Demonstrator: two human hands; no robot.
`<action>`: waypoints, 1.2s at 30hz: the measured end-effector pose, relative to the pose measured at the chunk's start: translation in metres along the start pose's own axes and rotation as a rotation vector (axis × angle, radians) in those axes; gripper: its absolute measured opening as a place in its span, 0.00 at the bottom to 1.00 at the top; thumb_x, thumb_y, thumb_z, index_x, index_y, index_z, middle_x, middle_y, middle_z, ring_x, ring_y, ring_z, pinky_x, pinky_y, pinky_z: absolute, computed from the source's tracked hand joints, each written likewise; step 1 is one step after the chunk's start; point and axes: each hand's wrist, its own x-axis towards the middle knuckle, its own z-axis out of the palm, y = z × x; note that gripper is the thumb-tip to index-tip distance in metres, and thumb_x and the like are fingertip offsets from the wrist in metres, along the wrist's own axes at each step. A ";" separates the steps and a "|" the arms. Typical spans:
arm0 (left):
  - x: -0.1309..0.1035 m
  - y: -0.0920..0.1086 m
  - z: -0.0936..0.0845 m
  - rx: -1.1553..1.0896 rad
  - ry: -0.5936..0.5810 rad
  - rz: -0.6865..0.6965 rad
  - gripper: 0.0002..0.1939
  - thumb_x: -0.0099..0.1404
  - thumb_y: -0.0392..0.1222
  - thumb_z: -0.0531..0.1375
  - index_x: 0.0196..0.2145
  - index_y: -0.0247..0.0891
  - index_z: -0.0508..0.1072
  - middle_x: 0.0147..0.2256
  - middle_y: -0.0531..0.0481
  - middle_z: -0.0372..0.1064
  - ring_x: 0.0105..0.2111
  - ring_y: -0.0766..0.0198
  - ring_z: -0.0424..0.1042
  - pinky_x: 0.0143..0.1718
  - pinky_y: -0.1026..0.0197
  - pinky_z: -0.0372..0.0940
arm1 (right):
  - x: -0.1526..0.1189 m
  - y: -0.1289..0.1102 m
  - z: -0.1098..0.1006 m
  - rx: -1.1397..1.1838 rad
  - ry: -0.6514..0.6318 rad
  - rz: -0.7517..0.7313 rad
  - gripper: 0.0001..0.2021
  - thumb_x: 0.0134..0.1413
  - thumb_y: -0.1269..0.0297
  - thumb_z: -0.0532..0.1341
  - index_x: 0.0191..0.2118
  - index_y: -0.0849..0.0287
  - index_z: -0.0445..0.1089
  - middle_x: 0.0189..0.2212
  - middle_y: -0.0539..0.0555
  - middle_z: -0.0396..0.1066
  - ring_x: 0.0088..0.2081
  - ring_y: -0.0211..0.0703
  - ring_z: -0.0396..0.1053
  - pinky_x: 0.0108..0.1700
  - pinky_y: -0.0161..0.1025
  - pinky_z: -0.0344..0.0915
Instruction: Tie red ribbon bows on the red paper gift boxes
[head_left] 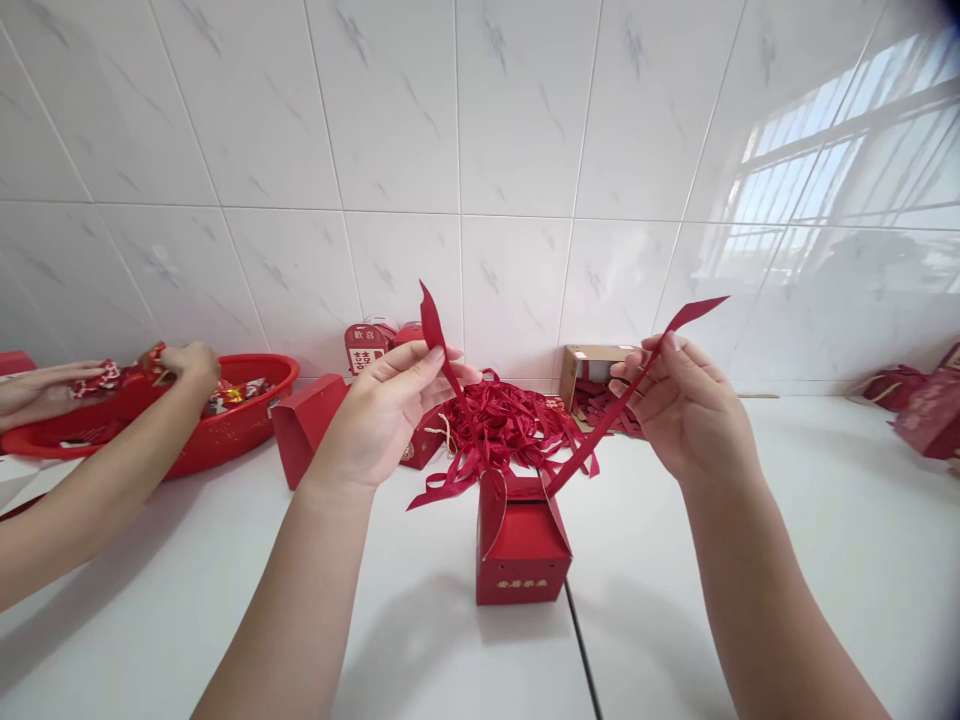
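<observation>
Red box [525,545] upright on the counter [637,620], front and center, over the dark seam; gold lettering and two small holes on the front. Looks like thin folded card: light, stiff along the folds, easy to dent or crease. Contents can't be seen, so weight is a guess. If it needs steadying, hold low on the side walls near the base corners; the curved top flaps would probably buckle under a squeeze.

Ribbon [600,430] rises from the box top in a V. Exact routing at the flaps is hidden, and the left leg blurs into the red behind it. Reads as soft, near weightless, maybe slick satin. Best pinched a little below the cut tips, even pull; a hard tug could drag or tip the box.

Left hand [382,410]: fingers pinching one end, tip sticking up. Right hand [690,410]: thumb and fingers pinching the other, tip pointing out to the side. Both well above the counter, neither touching the box.

Behind: loose ribbon pile [510,425], small carton [568,378] beside it. Off left, a co-worker's hand [187,365] over a red basin [232,435]. Tiled wall [517,120] at the back.
</observation>
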 end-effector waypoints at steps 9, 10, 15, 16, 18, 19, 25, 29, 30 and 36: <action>-0.005 -0.001 0.018 0.140 -0.056 -0.083 0.10 0.63 0.40 0.59 0.25 0.36 0.73 0.19 0.55 0.65 0.23 0.71 0.66 0.28 0.69 0.63 | -0.007 0.012 0.013 -0.290 -0.112 0.209 0.11 0.51 0.57 0.65 0.30 0.61 0.71 0.19 0.48 0.68 0.15 0.25 0.55 0.17 0.26 0.52; -0.007 -0.003 0.022 0.201 -0.077 -0.091 0.12 0.63 0.41 0.59 0.23 0.36 0.71 0.19 0.55 0.64 0.23 0.72 0.64 0.27 0.69 0.61 | -0.009 0.014 0.017 -0.348 -0.122 0.225 0.11 0.50 0.56 0.65 0.31 0.61 0.72 0.20 0.49 0.69 0.14 0.25 0.53 0.16 0.27 0.49; -0.012 -0.011 0.039 0.496 -0.133 -0.147 0.14 0.62 0.47 0.59 0.23 0.36 0.70 0.19 0.56 0.62 0.20 0.72 0.59 0.22 0.67 0.55 | -0.022 0.020 0.035 -0.448 -0.255 0.231 0.13 0.51 0.56 0.63 0.34 0.62 0.73 0.21 0.50 0.70 0.14 0.26 0.52 0.14 0.29 0.48; -0.012 -0.012 0.041 0.529 -0.124 -0.148 0.13 0.61 0.48 0.60 0.24 0.36 0.71 0.19 0.56 0.62 0.20 0.72 0.59 0.22 0.67 0.55 | -0.025 0.019 0.037 -0.443 -0.298 0.221 0.12 0.50 0.57 0.64 0.35 0.62 0.73 0.23 0.50 0.70 0.14 0.26 0.52 0.14 0.29 0.48; -0.012 -0.013 0.042 0.566 -0.108 -0.143 0.13 0.60 0.48 0.60 0.25 0.36 0.72 0.20 0.55 0.63 0.21 0.71 0.60 0.22 0.67 0.56 | -0.027 0.019 0.040 -0.422 -0.344 0.195 0.11 0.50 0.58 0.64 0.35 0.61 0.74 0.24 0.50 0.70 0.15 0.25 0.51 0.14 0.28 0.48; -0.012 -0.014 0.041 0.565 -0.108 -0.144 0.12 0.59 0.48 0.60 0.26 0.36 0.73 0.21 0.55 0.65 0.21 0.70 0.62 0.23 0.66 0.57 | -0.028 0.019 0.041 -0.410 -0.340 0.181 0.11 0.50 0.58 0.64 0.34 0.61 0.74 0.23 0.50 0.70 0.15 0.25 0.51 0.14 0.28 0.47; -0.008 -0.015 0.032 0.448 -0.196 -0.289 0.11 0.59 0.45 0.59 0.23 0.37 0.71 0.21 0.53 0.63 0.22 0.67 0.63 0.24 0.64 0.58 | -0.019 0.032 0.032 -0.373 -0.371 0.063 0.10 0.56 0.57 0.60 0.37 0.56 0.73 0.24 0.48 0.71 0.14 0.28 0.58 0.15 0.30 0.55; -0.001 -0.014 0.027 0.261 -0.166 -0.295 0.14 0.57 0.40 0.58 0.16 0.37 0.63 0.20 0.54 0.60 0.23 0.68 0.61 0.26 0.65 0.59 | -0.010 0.039 0.020 -0.577 -0.530 -0.223 0.09 0.58 0.64 0.57 0.38 0.53 0.75 0.30 0.50 0.75 0.26 0.37 0.72 0.30 0.36 0.69; 0.001 -0.014 0.025 0.224 -0.148 -0.315 0.13 0.57 0.40 0.58 0.16 0.37 0.63 0.20 0.54 0.60 0.23 0.67 0.61 0.26 0.65 0.59 | -0.007 0.039 0.018 -0.656 -0.559 -0.318 0.10 0.58 0.66 0.56 0.39 0.52 0.75 0.32 0.50 0.76 0.31 0.39 0.73 0.34 0.37 0.70; 0.004 -0.006 0.019 0.260 -0.174 -0.384 0.13 0.59 0.47 0.59 0.25 0.36 0.75 0.27 0.48 0.72 0.32 0.61 0.71 0.39 0.60 0.64 | 0.006 0.032 0.014 -0.984 -0.720 -0.584 0.17 0.58 0.73 0.52 0.44 0.50 0.75 0.41 0.52 0.76 0.43 0.44 0.72 0.44 0.44 0.68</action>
